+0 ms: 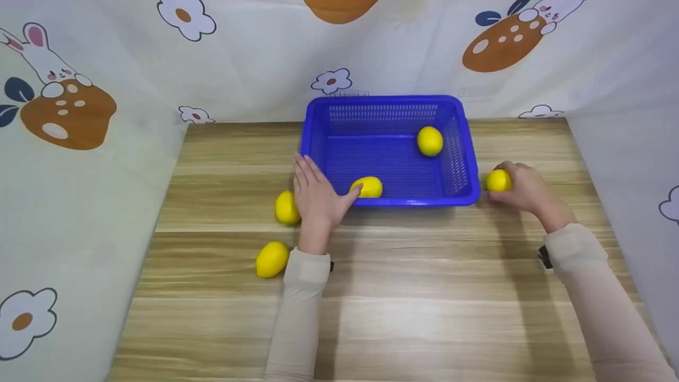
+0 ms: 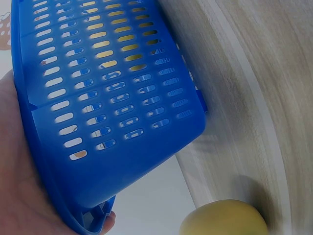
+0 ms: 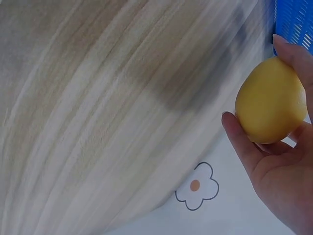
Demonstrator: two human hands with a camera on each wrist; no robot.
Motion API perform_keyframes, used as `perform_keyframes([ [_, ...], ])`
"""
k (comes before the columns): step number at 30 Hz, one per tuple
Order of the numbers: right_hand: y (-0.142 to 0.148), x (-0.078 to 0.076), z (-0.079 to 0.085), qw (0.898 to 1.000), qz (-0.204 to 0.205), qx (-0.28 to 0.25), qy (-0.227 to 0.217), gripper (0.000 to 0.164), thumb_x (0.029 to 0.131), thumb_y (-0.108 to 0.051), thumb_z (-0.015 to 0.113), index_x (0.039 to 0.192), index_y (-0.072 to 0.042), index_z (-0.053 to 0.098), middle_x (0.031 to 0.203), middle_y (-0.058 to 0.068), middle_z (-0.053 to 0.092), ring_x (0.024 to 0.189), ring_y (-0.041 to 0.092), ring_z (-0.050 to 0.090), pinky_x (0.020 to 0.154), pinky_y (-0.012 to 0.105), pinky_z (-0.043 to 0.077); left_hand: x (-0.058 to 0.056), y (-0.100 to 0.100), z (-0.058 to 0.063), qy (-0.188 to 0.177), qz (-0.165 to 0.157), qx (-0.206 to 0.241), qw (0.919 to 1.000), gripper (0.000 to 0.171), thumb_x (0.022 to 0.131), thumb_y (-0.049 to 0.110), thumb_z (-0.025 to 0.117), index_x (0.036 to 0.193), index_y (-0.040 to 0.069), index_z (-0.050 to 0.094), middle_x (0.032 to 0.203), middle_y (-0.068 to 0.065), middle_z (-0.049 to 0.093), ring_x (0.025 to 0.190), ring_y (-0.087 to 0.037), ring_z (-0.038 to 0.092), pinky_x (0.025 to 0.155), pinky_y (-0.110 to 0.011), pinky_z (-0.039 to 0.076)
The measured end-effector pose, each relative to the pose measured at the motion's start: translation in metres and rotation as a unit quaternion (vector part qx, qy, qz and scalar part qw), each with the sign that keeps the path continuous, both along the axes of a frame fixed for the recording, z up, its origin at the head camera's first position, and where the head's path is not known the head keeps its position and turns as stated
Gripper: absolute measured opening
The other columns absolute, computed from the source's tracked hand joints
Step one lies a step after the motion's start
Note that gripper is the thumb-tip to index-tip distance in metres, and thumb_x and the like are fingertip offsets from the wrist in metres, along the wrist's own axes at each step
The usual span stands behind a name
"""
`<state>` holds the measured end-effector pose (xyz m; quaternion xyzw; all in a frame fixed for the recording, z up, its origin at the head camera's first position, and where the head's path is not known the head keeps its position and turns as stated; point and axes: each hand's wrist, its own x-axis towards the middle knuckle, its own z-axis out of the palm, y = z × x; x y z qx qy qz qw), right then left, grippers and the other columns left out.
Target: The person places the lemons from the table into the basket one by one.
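Observation:
A blue plastic basket [image 1: 392,202] stands on the table with one lemon [image 1: 430,141] in its right side and another lemon [image 1: 370,187] by its front wall. My left hand [image 1: 320,199] rests on the basket's front left corner, fingers straight along the left rim and thumb stretched over the front rim. In the left wrist view, that hand [image 2: 19,181] lies against the rim. To the right of the basket, my right hand [image 1: 525,188] grips a lemon [image 1: 498,181] between thumb and fingers. The right wrist view shows this lemon [image 3: 270,100] held above the tabletop.
Two more lemons lie left of the basket: one lemon [image 1: 287,208] beside my left hand, another lemon [image 1: 272,259] by the left cuff. The wooden table [image 1: 414,297] meets a patterned cloth wall [image 1: 254,69] right behind the basket.

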<state>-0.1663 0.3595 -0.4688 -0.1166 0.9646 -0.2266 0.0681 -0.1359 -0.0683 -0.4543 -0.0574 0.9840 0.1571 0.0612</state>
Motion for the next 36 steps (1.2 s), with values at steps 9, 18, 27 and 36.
perform_keyframes([
  [9, -0.001, -0.001, 0.009, 1.000, 0.003, 0.008, -0.012, 0.058, 0.086, -0.017, 0.082, 0.127, 0.015, 0.057, 0.112, 0.038, 0.064, 0.093, 0.047, 0.061, 0.080, 0.056, 0.050, 0.000, 0.000, -0.001, 0.007, 0.000, -0.008, 0.9999, 0.131, 0.091, 0.084, 0.049, 0.163, -0.010, -0.005, 0.173, -0.031, -0.008, 0.164, -0.040, -0.002, 0.134, -0.043, 0.007],
  [18, -0.002, -0.001, 0.017, 1.000, 0.014, 0.013, -0.017, 0.056, 0.086, -0.018, 0.081, 0.125, 0.014, 0.058, 0.108, 0.036, 0.065, 0.091, 0.045, 0.060, 0.078, 0.051, 0.049, 0.000, 0.000, -0.001, 0.004, 0.001, 0.002, 1.0000, 0.131, 0.090, 0.084, 0.051, 0.163, -0.010, -0.006, 0.173, -0.030, -0.009, 0.164, -0.038, -0.006, 0.134, -0.043, 0.006],
  [27, -0.008, 0.001, 0.026, 0.999, 0.018, 0.014, -0.024, 0.054, 0.086, -0.018, 0.081, 0.125, 0.013, 0.060, 0.109, 0.034, 0.067, 0.091, 0.043, 0.061, 0.079, 0.052, 0.050, -0.001, 0.000, -0.002, 0.006, 0.002, 0.001, 1.0000, 0.131, 0.090, 0.084, 0.051, 0.163, -0.010, -0.005, 0.173, -0.030, -0.010, 0.164, -0.039, -0.002, 0.134, -0.043, 0.007],
  [36, -0.008, -0.001, 0.032, 0.999, 0.018, 0.026, -0.031, 0.054, 0.086, -0.018, 0.081, 0.124, 0.013, 0.059, 0.107, 0.034, 0.066, 0.091, 0.043, 0.060, 0.080, 0.053, 0.051, -0.001, 0.000, -0.001, -0.002, 0.001, 0.003, 1.0000, 0.131, 0.091, 0.085, 0.049, 0.163, -0.010, -0.007, 0.173, -0.030, -0.013, 0.164, -0.039, -0.005, 0.134, -0.043, 0.007],
])
